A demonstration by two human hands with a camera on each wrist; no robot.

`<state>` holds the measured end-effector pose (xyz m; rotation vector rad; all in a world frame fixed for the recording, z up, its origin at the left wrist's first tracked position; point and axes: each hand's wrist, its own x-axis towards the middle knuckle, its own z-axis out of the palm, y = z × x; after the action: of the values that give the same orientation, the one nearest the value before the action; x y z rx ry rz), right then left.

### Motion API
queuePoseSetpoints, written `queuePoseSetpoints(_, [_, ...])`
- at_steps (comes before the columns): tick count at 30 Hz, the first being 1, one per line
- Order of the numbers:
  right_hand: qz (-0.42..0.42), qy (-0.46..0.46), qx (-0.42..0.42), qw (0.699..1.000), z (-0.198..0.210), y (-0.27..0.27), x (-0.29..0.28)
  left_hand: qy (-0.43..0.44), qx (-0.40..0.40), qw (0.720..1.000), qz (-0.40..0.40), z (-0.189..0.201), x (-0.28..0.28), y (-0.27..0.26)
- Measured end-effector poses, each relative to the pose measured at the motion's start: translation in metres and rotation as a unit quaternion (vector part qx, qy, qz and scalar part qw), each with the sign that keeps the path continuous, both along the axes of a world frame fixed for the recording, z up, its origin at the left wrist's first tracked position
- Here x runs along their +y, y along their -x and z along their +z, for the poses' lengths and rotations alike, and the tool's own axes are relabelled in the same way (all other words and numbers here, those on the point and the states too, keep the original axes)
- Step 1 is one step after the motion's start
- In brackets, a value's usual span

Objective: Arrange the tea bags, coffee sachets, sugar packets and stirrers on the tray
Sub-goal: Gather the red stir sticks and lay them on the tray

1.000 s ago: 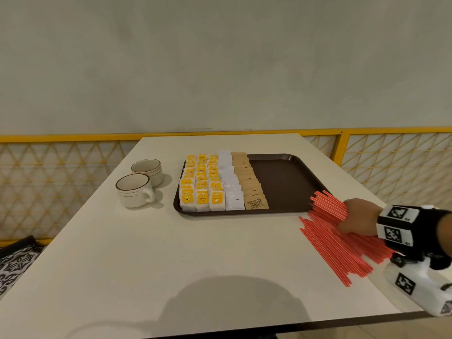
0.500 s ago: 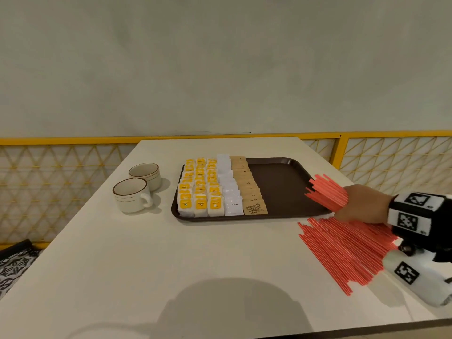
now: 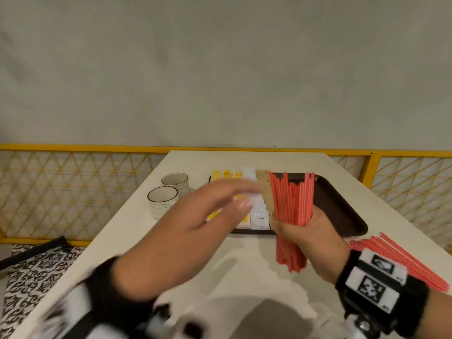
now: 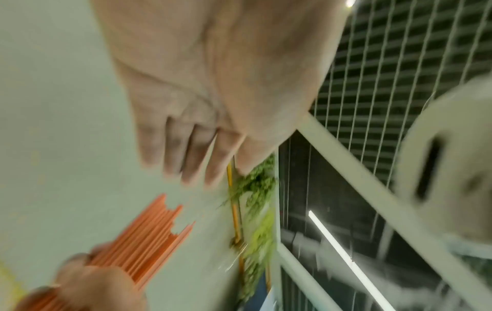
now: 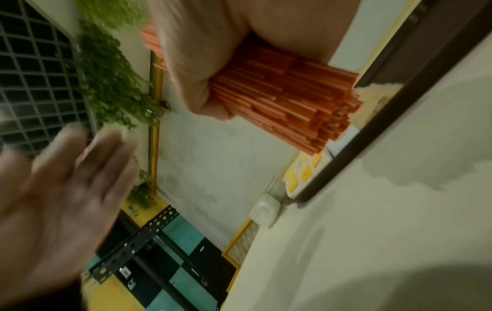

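Observation:
My right hand (image 3: 302, 228) grips a thick bundle of red stirrers (image 3: 292, 199) upright above the near edge of the dark brown tray (image 3: 342, 206); the same bundle (image 5: 287, 99) shows in the right wrist view. The left hand (image 3: 215, 211) is blurred in mid-air to the left of the bundle, fingers straight and holding nothing; it appears as an open palm (image 4: 197, 126) in the left wrist view. On the tray's left half lie rows of yellow tea bags (image 3: 226, 174), white packets (image 3: 259, 217) and brown sachets (image 3: 263, 182), partly hidden by the left hand.
More red stirrers (image 3: 401, 260) lie loose on the white table at the right. Two white cups (image 3: 162, 201) stand left of the tray. A yellow lattice railing (image 3: 73, 192) runs behind the table, and the table's right edge is close to the loose stirrers.
The right hand lifted a bundle of stirrers off the pile and brought it left, upright over the tray's near edge. The left hand has come into view, moving toward the bundle.

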<state>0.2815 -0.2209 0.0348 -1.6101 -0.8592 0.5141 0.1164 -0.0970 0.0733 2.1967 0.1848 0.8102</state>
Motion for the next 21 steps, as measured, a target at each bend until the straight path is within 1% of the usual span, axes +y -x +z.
queuePoseSetpoints(2, [0.010,-0.030,0.008,0.999,-0.012,0.009,0.011,-0.004,-0.031,0.999,0.019,0.020,-0.014,-0.028])
queuePoseSetpoints(3, [0.010,-0.041,0.013,0.999,-0.017,0.012,0.015,-0.019,-0.012,0.999,0.031,0.019,-0.013,-0.038])
queuePoseSetpoints(4, [0.007,-0.048,0.013,0.999,-0.022,0.014,0.018,-0.033,0.027,0.998,0.037,0.024,-0.017,-0.055])
queuePoseSetpoints(5, [0.003,-0.054,0.011,0.998,-0.025,0.016,0.020,-0.027,0.069,0.996,0.046,0.019,-0.013,-0.066])
queuePoseSetpoints(7, [0.004,-0.050,0.020,0.999,-0.031,0.017,0.022,-0.004,0.121,0.992,0.047,0.000,-0.005,-0.078])
queuePoseSetpoints(9, [0.020,-0.019,0.043,0.999,-0.037,0.015,0.023,0.022,0.135,0.989,0.053,-0.021,-0.004,-0.082])
queuePoseSetpoints(12, [0.045,0.027,0.023,0.998,-0.047,0.011,0.024,0.092,0.143,0.985,0.031,-0.052,-0.007,-0.083])
queuePoseSetpoints(14, [0.063,0.031,0.022,0.997,-0.050,0.010,0.025,0.134,0.146,0.980,0.019,-0.052,-0.008,-0.080])
queuePoseSetpoints(16, [0.073,0.023,0.027,0.997,-0.050,0.009,0.025,0.138,0.171,0.976,0.008,-0.037,-0.005,-0.079])
queuePoseSetpoints(19, [0.052,0.024,0.024,0.998,-0.051,0.017,0.025,0.106,0.170,0.980,0.010,-0.014,-0.004,-0.081])
queuePoseSetpoints(20, [0.037,0.027,0.035,0.998,-0.052,0.020,0.028,0.061,0.192,0.980,0.007,-0.011,-0.007,-0.082])
queuePoseSetpoints(21, [0.022,0.035,0.037,0.998,-0.054,0.023,0.033,-0.006,0.230,0.973,0.010,-0.014,-0.011,-0.084])
